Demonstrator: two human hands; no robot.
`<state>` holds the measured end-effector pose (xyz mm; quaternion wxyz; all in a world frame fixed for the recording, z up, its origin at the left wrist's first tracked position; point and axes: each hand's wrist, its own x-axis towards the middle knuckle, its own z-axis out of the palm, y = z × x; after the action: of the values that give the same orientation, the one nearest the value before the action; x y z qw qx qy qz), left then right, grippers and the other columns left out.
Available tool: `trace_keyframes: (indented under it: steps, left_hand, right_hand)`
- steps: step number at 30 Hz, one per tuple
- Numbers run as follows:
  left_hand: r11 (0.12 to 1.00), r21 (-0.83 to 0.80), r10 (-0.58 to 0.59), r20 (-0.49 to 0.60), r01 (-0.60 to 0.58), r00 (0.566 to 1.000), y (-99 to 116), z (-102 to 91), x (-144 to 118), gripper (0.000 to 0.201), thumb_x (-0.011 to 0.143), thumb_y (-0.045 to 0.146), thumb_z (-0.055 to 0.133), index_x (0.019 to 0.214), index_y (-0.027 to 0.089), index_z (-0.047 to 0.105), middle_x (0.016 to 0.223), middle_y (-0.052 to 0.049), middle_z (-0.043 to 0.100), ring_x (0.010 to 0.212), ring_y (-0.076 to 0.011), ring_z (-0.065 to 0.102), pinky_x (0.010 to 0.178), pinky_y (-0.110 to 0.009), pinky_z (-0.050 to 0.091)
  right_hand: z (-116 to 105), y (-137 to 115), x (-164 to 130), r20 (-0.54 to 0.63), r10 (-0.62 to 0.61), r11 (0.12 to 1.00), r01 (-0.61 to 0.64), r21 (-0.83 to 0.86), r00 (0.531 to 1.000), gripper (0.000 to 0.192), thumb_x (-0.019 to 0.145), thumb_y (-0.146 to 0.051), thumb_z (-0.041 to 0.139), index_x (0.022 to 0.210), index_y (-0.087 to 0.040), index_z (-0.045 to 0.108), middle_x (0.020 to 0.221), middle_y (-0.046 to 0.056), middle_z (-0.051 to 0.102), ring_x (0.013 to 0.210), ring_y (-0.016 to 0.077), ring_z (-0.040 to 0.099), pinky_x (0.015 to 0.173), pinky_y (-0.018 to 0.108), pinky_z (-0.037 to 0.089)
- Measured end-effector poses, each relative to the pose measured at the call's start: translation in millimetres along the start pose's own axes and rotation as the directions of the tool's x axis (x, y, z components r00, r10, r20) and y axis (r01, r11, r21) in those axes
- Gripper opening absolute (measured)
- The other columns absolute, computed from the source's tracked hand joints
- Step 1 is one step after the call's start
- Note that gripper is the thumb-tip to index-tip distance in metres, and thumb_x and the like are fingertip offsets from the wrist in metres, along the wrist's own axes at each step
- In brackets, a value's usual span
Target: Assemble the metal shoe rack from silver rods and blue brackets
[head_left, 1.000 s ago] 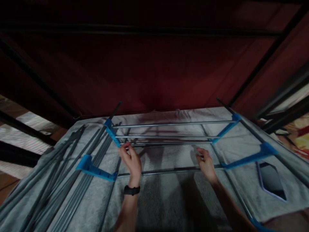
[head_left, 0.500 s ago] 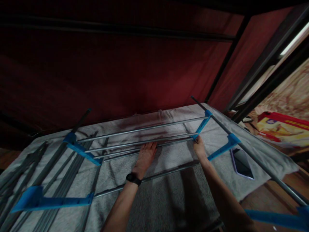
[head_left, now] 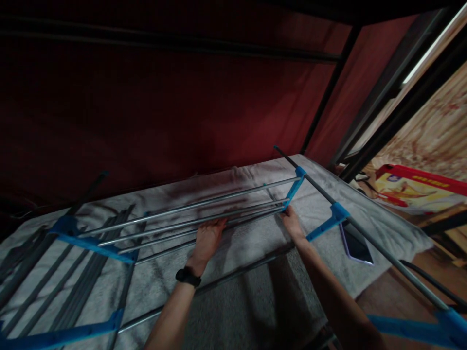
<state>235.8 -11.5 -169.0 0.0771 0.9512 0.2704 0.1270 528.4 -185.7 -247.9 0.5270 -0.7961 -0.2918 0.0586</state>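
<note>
A rack frame of grey metal tubes [head_left: 160,227] and blue plastic brackets stands over a light cloth. My left hand [head_left: 209,238], with a black band on its wrist, curls its fingers over the lower tubes near mid-length. At the right end, my right hand [head_left: 292,222] is closed around the lower tip of a blue bracket [head_left: 293,191], where a tube meets it; its fingertips are partly hidden. The left blue bracket [head_left: 91,243] carries the other tube ends. Another blue bracket [head_left: 328,221] sits along the right side pole [head_left: 379,248], beside my right forearm.
Several loose grey tubes [head_left: 85,272] lie on the cloth [head_left: 248,182] at left. A phone [head_left: 356,243] rests near the right pole. Beyond the bed-like surface is a red and yellow box [head_left: 416,189]. A dark red fabric wall [head_left: 182,121] closes off the back.
The rack's left end has swung left and nearer in the view. My left hand's fingers, stretched flat before, now bend over the tubes. My right hand stays at the bracket tip.
</note>
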Motion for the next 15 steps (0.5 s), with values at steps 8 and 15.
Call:
trace_keyframes:
  steps: [8,15]
  left_hand:
    - [0.999,-0.036,-0.016,-0.017,0.015,1.0,-0.3,-8.8,0.7,0.034,0.099,0.025,0.052,0.128,0.028,0.068,0.121,-0.009,0.074,0.109,-0.0241,0.07,0.097,-0.036,0.051]
    - [1.0,-0.018,-0.024,-0.023,0.024,0.999,-1.6,-11.5,2.1,0.036,0.1,0.027,0.048,0.131,0.029,0.066,0.116,-0.009,0.075,0.103,-0.0236,0.071,0.09,-0.035,0.052]
  right_hand:
    - [-0.1,-10.6,-3.5,0.011,0.079,0.997,-0.079,0.003,0.997,0.043,0.076,-0.026,0.047,0.116,-0.02,0.061,0.114,0.01,0.071,0.105,0.0237,0.065,0.098,0.038,0.05]
    - [2.2,-11.5,-3.5,-0.012,0.068,0.998,-0.068,0.0,0.998,0.039,0.073,-0.027,0.047,0.11,-0.022,0.06,0.11,0.008,0.072,0.105,0.023,0.067,0.099,0.04,0.051]
